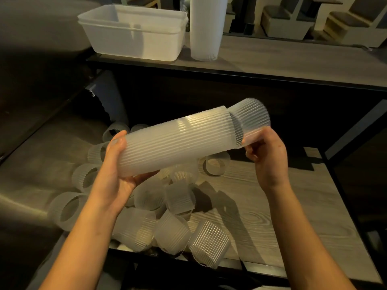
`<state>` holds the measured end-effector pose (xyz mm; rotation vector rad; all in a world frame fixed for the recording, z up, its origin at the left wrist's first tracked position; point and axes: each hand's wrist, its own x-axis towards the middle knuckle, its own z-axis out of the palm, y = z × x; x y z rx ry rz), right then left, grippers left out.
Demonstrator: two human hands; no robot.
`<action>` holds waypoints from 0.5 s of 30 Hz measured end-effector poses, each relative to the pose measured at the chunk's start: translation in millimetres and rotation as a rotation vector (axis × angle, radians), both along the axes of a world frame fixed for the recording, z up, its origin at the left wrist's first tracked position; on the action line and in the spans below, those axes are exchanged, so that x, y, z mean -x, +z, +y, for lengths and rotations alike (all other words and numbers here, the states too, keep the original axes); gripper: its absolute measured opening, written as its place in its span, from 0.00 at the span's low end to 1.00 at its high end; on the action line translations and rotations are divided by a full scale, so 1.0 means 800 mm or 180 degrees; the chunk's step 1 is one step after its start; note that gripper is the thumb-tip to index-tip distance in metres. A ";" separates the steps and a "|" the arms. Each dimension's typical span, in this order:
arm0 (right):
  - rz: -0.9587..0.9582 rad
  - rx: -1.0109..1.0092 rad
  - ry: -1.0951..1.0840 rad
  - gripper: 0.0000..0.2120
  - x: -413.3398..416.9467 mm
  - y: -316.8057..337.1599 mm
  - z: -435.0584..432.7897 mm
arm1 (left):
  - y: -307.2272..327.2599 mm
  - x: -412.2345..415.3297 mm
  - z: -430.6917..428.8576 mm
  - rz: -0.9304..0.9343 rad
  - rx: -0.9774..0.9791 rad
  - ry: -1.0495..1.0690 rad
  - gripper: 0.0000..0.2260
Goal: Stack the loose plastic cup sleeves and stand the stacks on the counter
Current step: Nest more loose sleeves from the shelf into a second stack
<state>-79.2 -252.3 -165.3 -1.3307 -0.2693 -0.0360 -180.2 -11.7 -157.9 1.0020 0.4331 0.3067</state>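
My left hand (117,164) grips the lower end of a long stack of ribbed translucent cup sleeves (178,141), held tilted above the lower counter. A single sleeve (251,120) sits at the stack's upper right end, pinched by my right hand (266,151) at its lower edge. Several loose sleeves (178,197) lie in a heap on the wooden lower counter (261,206) under my hands. A tall finished stack of sleeves (206,28) stands upright on the upper counter (293,61).
A white plastic tub (134,30) sits on the upper counter to the left of the standing stack. Another sleeve stack (109,95) leans in the dark gap at the back left. The lower counter's front edge runs just below the heap.
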 end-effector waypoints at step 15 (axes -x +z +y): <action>-0.0391 0.1100 0.0342 0.16 0.017 -0.016 0.027 | -0.012 0.000 0.001 -0.0005 -0.0093 -0.0018 0.10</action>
